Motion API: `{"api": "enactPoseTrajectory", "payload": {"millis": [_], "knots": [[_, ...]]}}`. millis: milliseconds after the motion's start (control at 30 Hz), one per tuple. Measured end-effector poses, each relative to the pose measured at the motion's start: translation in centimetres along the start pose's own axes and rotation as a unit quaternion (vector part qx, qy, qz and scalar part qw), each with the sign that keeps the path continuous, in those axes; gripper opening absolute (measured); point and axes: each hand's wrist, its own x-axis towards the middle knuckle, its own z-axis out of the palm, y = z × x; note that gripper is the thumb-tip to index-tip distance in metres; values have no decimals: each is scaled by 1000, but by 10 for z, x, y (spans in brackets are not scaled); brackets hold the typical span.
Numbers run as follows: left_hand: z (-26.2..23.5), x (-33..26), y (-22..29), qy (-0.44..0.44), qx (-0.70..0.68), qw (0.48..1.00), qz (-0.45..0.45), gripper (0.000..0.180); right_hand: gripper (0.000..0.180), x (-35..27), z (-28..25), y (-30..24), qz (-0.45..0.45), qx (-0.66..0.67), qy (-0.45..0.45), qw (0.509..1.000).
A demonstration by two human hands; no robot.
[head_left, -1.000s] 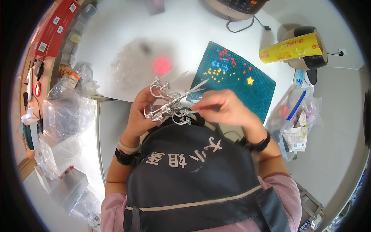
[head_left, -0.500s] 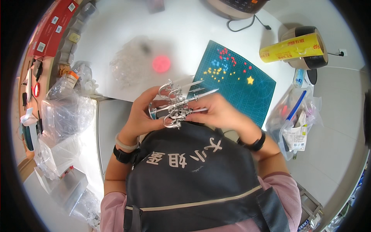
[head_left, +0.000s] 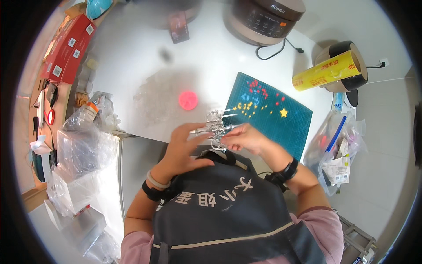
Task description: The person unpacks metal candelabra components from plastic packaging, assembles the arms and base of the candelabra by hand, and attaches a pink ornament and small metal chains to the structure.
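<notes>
A silvery ornate piece (head_left: pixel 214 134) with curled loops and several thin pointed spikes is raised above the table's near edge; its exact kind I cannot make out. My right hand (head_left: pixel 246 140) pinches it at its right side with thumb and fingers. Fingers spread and thumb held apart, my left hand (head_left: pixel 187 147) is at its left side; whether its fingertips touch the piece is hard to tell. Beyond the hands, a green cutting mat (head_left: pixel 288 132) lies on the table, with small red, blue and yellow stars and one larger yellow star (head_left: pixel 283 113) on it.
A pink round object (head_left: pixel 188 100) lies on the white table (head_left: pixel 127 101). Farther back stand a brown cooker (head_left: pixel 263 24) and a dark red card-like item (head_left: pixel 179 28). A yellow wrap roll (head_left: pixel 327 72) is at the right, above a plastic bag (head_left: pixel 334 154). Red boxes (head_left: pixel 70 46) are at the left.
My left hand has loosened from around the silvery piece and its fingers have spread. My right hand keeps its pinch. The view has shifted, so the table things sit lower in the picture.
</notes>
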Motion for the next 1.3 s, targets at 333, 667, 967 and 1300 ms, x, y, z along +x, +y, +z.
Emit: {"api": "enactPoseTrajectory", "payload": {"millis": [333, 667, 967, 1300], "knots": [[13, 13, 8, -35, 220, 958, 179, 32, 16, 0, 8, 0, 23, 109, -8, 994], [17, 14, -5, 35, 150, 975, 163, 25, 21, -5, 9, -4, 5, 145, -23, 989], [8, 12, -4, 19, 103, 991, 86, 23, 18, -38, 12, -24, -218, -245, 65, 943], [-3, 13, 10, 13, -145, 980, -132, 22, 15, -54, 28, -38, -440, -438, 209, 755]]}}
